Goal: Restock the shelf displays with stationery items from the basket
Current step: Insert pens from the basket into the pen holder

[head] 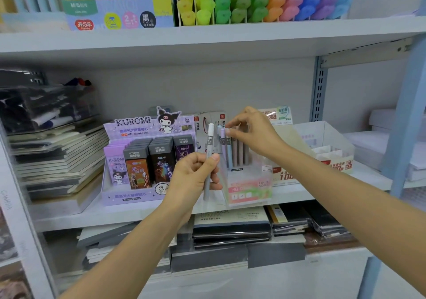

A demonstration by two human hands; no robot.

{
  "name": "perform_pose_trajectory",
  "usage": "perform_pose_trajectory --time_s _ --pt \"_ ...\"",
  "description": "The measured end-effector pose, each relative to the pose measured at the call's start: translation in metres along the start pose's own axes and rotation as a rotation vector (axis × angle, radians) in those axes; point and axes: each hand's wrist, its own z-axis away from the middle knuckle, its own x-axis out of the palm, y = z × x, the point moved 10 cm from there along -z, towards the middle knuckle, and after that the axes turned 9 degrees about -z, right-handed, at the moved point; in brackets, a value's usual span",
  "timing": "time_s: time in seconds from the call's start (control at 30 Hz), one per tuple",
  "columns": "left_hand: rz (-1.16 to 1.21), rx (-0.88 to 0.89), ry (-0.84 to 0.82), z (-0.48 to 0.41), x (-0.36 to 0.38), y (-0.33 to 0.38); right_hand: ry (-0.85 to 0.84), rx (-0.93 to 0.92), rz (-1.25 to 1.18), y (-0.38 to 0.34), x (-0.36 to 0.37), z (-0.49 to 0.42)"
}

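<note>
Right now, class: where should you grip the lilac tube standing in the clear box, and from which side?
Pinch the lilac tube by its cap, from above. It stands upright, packed beside other tubes, with the clear box walling its lower part.

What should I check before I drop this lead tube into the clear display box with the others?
1. Grip: the left hand holds the lead tube around its lower half: ok.
2. Orientation: the tube is upright with its white end up, like the standing tubes: ok.
3. Match: the tube reads HB 0.5 and the display box front reads HB: ok.
4. Free slot among the standing tubes: cannot tell.
5. Opening clear: the right hand has its fingertips at the tube tops, over the box: not ok.
</note>
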Motion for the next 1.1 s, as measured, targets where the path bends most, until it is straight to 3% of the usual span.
perform_pose_trajectory --time_s 0.1,0.2,0.4,0.53,0.63,0.77,1.1 --pt "-0.007 0.001 0.009 0.001 0.003 0.006 0.048 0.019 -0.338 -0.015 -0.019 0.008" --pt "-0.053 0.034 0.028 0.002 0.009 0.018 -0.079 0.074 -0.607 -0.033 -0.014 0.023" --pt "-0.189 0.15 0.054 0.012 0.023 0.038 -0.129 0.03 -0.597 -0.053 -0.019 0.038" --pt "-0.658 0.405 0.133 0.026 0.019 0.054 0.133 -0.005 -0.553 -0.042 -0.074 0.026" --pt "-0.952 0.604 -0.003 0.038 0.038 0.051 0.236 0.028 -0.418 -0.022 -0.093 0.021" --pt "-1.134 0.702 -0.14 0.047 0.05 0.032 0.157 0.087 -0.302 -0.001 -0.063 0.024" --pt "-1.255 0.73 -0.111 0.049 0.044 0.021 -0.058 0.01 -0.169 0.002 -0.022 0.015"
